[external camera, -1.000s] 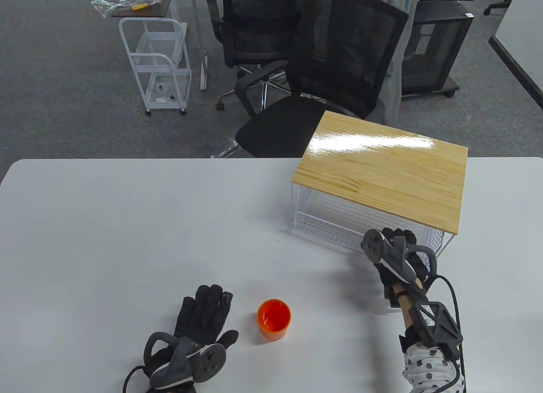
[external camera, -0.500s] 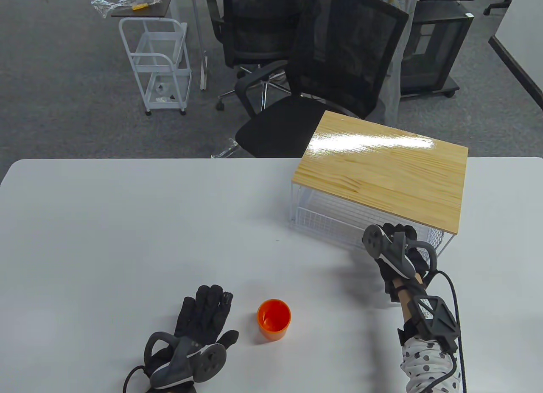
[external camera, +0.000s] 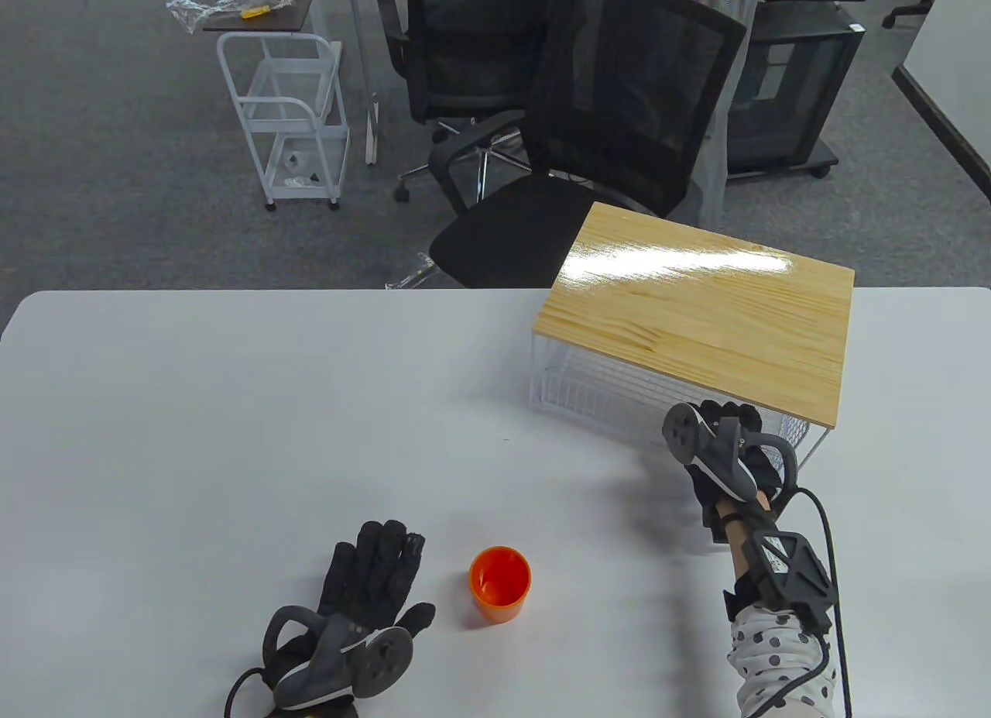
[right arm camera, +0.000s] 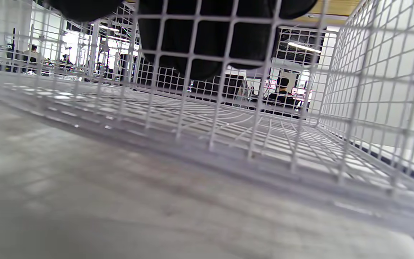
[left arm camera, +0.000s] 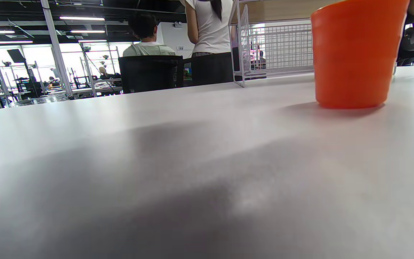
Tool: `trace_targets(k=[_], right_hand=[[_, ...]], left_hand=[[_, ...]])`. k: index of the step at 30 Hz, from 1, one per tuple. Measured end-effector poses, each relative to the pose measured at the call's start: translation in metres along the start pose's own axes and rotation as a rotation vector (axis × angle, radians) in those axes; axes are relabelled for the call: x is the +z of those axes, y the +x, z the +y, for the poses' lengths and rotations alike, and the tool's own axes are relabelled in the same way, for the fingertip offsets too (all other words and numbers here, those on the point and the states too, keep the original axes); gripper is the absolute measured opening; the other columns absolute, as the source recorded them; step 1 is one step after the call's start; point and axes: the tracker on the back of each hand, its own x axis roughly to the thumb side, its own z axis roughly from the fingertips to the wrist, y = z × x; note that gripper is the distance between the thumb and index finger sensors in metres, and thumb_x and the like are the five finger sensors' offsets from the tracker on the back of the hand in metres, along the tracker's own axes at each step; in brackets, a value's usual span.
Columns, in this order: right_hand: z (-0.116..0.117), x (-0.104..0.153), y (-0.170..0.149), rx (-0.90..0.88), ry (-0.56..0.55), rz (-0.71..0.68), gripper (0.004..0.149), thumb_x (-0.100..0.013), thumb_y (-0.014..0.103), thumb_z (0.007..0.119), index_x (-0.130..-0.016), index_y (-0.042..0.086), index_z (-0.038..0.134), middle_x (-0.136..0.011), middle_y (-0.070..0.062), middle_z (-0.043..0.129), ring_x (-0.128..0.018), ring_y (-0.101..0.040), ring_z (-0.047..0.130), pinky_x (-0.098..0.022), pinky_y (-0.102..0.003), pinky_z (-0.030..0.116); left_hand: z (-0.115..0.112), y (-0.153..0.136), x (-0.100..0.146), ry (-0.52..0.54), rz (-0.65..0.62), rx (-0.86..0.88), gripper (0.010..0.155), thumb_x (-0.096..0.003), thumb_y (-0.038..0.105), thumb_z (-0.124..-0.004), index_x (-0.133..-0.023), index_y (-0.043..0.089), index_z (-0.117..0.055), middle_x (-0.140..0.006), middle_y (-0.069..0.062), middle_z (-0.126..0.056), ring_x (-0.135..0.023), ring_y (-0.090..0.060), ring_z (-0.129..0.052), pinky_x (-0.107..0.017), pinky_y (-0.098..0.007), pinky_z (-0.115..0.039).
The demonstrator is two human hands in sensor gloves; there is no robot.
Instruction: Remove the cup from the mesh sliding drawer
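One orange cup [external camera: 500, 584] — plain, tapered, upright, open-mouthed — beside flat, spread left hand [external camera: 364, 586].

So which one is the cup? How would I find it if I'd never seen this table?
Start at the white table and look along its near edge. The cup stands upright there, just right of the left hand lying flat, far from the mesh drawer. It is the only bright orange thing, small, round and open-topped.

I saw the orange cup [external camera: 500, 585] upright at 6 o'clock, just beside my flat left hand [external camera: 364, 586]. At 4 o'clock my right hand [external camera: 728, 458] touched the mesh drawer [external camera: 588, 396] front.
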Motion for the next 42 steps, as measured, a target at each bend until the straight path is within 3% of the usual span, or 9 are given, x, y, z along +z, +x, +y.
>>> trace_targets(k=[26,37,38,42], right_hand=[[-0.0024,0.0003,0.0014,0.044,-0.066,0.008,0.046,-0.049,0.044,0.069,-0.085,0.025,0.09,-0.081,-0.003,0.095,-0.073,-0.024,0.092,-0.074,-0.051,0.06],[-0.0022,0.0018,0.0018,0.065,-0.073,0.016,0.053,-0.049,0.046,0.07,-0.093,0.023,0.087,-0.088,-0.004,0.094,-0.078,-0.026,0.092,-0.072,-0.051,0.063],[-0.002,0.0021,0.0017,0.064,-0.07,0.019,0.051,-0.049,0.047,0.07,-0.093,0.027,0.086,-0.09,-0.005,0.093,-0.079,-0.026,0.092,-0.072,-0.052,0.062],[-0.0027,0.0051,0.0008,0.067,-0.065,0.018,0.061,-0.047,0.051,0.068,-0.1,0.025,0.08,-0.099,-0.006,0.087,-0.087,-0.029,0.088,-0.073,-0.053,0.06]], left_hand=[[-0.0001,-0.0016,-0.0004,0.001,0.008,0.004,0.077,-0.0685,0.054,-0.032,-0.129,0.005,-0.024,-0.134,-0.026,-0.029,-0.121,-0.052,-0.031,-0.086,-0.059,-0.027],[0.0,-0.0022,-0.0005,0.004,0.009,0.004,0.077,-0.0685,0.054,-0.032,-0.129,0.006,-0.024,-0.134,-0.026,-0.029,-0.121,-0.052,-0.031,-0.086,-0.059,-0.027],[-0.0001,-0.0022,-0.0005,0.005,0.01,0.004,0.077,-0.0685,0.054,-0.032,-0.129,0.005,-0.024,-0.134,-0.026,-0.029,-0.121,-0.052,-0.031,-0.087,-0.059,-0.027],[-0.0001,-0.0021,-0.0004,0.005,0.009,0.004,0.077,-0.0685,0.054,-0.032,-0.129,0.006,-0.024,-0.134,-0.026,-0.029,-0.121,-0.052,-0.031,-0.086,-0.059,-0.027]])
